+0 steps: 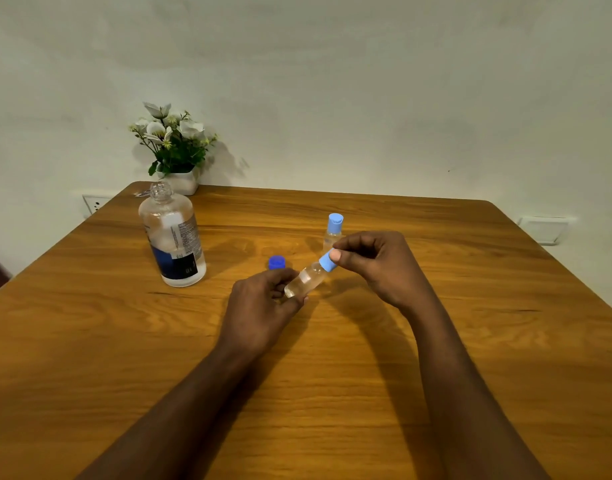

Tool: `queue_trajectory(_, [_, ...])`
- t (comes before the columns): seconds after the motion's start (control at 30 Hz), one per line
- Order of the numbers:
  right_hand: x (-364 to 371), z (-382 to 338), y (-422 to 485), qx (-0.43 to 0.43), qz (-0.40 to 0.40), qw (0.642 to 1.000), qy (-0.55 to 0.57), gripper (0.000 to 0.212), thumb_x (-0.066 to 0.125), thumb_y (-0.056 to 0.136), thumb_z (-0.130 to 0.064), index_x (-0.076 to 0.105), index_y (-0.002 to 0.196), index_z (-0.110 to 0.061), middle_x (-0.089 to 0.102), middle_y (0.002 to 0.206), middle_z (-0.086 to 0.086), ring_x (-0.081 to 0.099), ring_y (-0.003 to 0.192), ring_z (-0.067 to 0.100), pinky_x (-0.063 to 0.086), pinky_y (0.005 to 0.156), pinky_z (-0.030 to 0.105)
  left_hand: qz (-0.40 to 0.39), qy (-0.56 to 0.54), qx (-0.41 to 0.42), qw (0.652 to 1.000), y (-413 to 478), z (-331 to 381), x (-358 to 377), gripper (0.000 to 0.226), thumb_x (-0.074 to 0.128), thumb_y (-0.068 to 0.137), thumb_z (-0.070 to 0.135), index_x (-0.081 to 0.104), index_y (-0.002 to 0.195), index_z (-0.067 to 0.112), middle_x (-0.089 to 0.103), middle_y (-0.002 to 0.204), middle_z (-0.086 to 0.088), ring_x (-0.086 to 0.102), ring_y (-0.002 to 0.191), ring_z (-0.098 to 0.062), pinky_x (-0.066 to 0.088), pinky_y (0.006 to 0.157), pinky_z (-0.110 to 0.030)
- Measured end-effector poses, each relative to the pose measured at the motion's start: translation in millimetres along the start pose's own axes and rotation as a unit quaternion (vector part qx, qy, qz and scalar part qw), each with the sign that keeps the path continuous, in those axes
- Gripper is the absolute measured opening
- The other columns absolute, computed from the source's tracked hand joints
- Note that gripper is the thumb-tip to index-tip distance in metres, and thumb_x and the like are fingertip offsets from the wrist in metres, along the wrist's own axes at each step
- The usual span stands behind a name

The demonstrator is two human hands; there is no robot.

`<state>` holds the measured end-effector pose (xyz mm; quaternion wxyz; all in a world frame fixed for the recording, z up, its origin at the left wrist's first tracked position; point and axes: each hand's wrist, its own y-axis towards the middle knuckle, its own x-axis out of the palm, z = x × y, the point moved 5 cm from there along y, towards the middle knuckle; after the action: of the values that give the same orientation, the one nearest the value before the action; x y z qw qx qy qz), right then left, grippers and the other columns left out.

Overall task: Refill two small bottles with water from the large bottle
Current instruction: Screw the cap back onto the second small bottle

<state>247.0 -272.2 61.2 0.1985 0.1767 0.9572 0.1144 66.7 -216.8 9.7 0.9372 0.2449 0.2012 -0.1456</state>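
Note:
My left hand (263,306) grips the base of a small clear bottle (306,279), which tilts up to the right above the table. My right hand (377,265) pinches that bottle's light blue cap (327,263) between thumb and fingers. Behind my right hand a second small bottle (333,230) stands upright with its light blue cap on. The large clear bottle (174,237) stands uncapped at the left, with a dark label. Its dark blue cap (276,262) lies on the table just behind my left hand.
A white pot of white flowers (174,150) stands at the table's far left corner, behind the large bottle. The wooden table (332,375) ends near a pale wall with sockets at left (95,202) and right (543,230).

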Motion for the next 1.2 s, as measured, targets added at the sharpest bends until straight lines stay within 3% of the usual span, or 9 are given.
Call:
queue_trajectory(0.1, [-0.9, 0.7, 0.7, 0.001, 0.022, 1.0, -0.01, 0.007, 0.072, 0.082, -0.032, 0.075, 0.086, -0.027, 0.074, 0.086, -0.013, 0.067, 0.087, -0.001, 0.048, 0.07, 0.005, 0.001, 0.0, -0.003, 1.0, 0.1, -1.4, 0.6, 0.04, 0.082, 0.07, 0.018, 0.07, 0.108, 0.023, 0.068, 0.087, 0.019, 0.066, 0.082, 0.004, 0.054, 0.077, -0.022])
queue_trajectory(0.23, [-4.2, 1.9, 0.6, 0.0, 0.004, 1.0, 0.019, 0.024, 0.071, 0.083, -0.006, 0.073, 0.105, -0.015, 0.073, 0.105, -0.003, 0.068, 0.1, 0.009, 0.054, 0.085, 0.02, -0.004, 0.002, -0.002, 1.0, 0.1, -1.8, 0.9, 0.042, 0.082, 0.07, 0.019, 0.069, 0.11, 0.024, 0.067, 0.089, 0.02, 0.065, 0.083, 0.006, 0.052, 0.076, -0.016])
queue_trajectory(0.3, [-1.4, 1.3, -0.2, -0.003, -0.022, 1.0, 0.017, 0.029, 0.07, 0.082, 0.0, 0.073, 0.108, -0.013, 0.073, 0.107, -0.003, 0.068, 0.101, 0.005, 0.053, 0.085, 0.017, -0.004, 0.005, -0.003, 1.0, 0.3, -2.3, 0.2, 0.041, 0.081, 0.07, 0.019, 0.069, 0.109, 0.025, 0.064, 0.086, 0.025, 0.065, 0.083, 0.006, 0.052, 0.076, -0.016])
queue_trajectory(0.43, [0.9, 2.8, 1.1, 0.014, -0.003, 1.0, -0.018, 0.011, 0.074, 0.082, -0.02, 0.076, 0.093, -0.02, 0.073, 0.09, -0.012, 0.066, 0.085, -0.007, 0.047, 0.068, 0.007, -0.003, 0.004, 0.001, 1.0, 0.4, -3.3, 1.1, 0.039, 0.082, 0.07, 0.017, 0.07, 0.107, 0.024, 0.064, 0.083, 0.026, 0.065, 0.081, 0.006, 0.053, 0.076, -0.019])
queue_trajectory(0.53, [0.0, 2.0, 0.4, 0.021, 0.021, 0.999, -0.039, 0.013, 0.07, 0.083, -0.039, 0.075, 0.083, -0.027, 0.074, 0.083, -0.01, 0.066, 0.081, -0.003, 0.047, 0.072, 0.018, -0.003, 0.003, 0.005, 1.0, 0.9, -3.9, 2.1, 0.038, 0.081, 0.07, 0.017, 0.07, 0.105, 0.025, 0.064, 0.082, 0.028, 0.065, 0.081, 0.006, 0.053, 0.075, -0.017])
queue_trajectory(0.67, [-2.4, -0.4, -0.1, 0.01, 0.001, 1.0, -0.009, 0.023, 0.072, 0.084, -0.013, 0.074, 0.106, -0.018, 0.073, 0.106, -0.004, 0.067, 0.098, 0.009, 0.054, 0.087, 0.029, 0.001, -0.002, 0.0, 1.0, 1.4, -5.3, 2.4, 0.039, 0.082, 0.069, 0.017, 0.07, 0.106, 0.025, 0.065, 0.083, 0.026, 0.065, 0.08, 0.006, 0.054, 0.076, -0.019])
queue_trajectory(0.77, [1.4, 0.6, -0.6, 0.011, -0.035, 0.999, -0.013, 0.033, 0.071, 0.082, -0.001, 0.072, 0.111, -0.017, 0.072, 0.111, -0.003, 0.066, 0.104, 0.008, 0.053, 0.09, 0.027, 0.001, -0.001, -0.001, 1.0, 0.8, -5.2, 1.7, 0.039, 0.082, 0.069, 0.017, 0.071, 0.105, 0.024, 0.065, 0.083, 0.025, 0.065, 0.08, 0.006, 0.055, 0.077, -0.022])
queue_trajectory(1.0, [2.6, 0.6, -0.3, 0.02, 0.02, 0.999, -0.04, 0.014, 0.072, 0.082, -0.039, 0.076, 0.084, -0.025, 0.075, 0.084, -0.005, 0.068, 0.083, 0.006, 0.049, 0.073, 0.021, 0.003, -0.002, 0.008, 1.0, 0.0, -3.2, 2.4, 0.036, 0.081, 0.07, 0.017, 0.071, 0.105, 0.023, 0.07, 0.088, 0.016, 0.066, 0.081, 0.004, 0.055, 0.077, -0.022])
queue_trajectory(1.2, [1.5, -1.2, -1.0, 0.007, -0.023, 0.999, -0.021, 0.034, 0.071, 0.083, -0.004, 0.07, 0.114, -0.016, 0.072, 0.111, -0.004, 0.066, 0.1, 0.008, 0.053, 0.088, 0.025, 0.004, -0.015, -0.01, 1.0, 0.6, -4.8, 1.9, 0.036, 0.081, 0.07, 0.017, 0.071, 0.104, 0.023, 0.071, 0.087, 0.015, 0.066, 0.08, 0.001, 0.056, 0.078, -0.029])
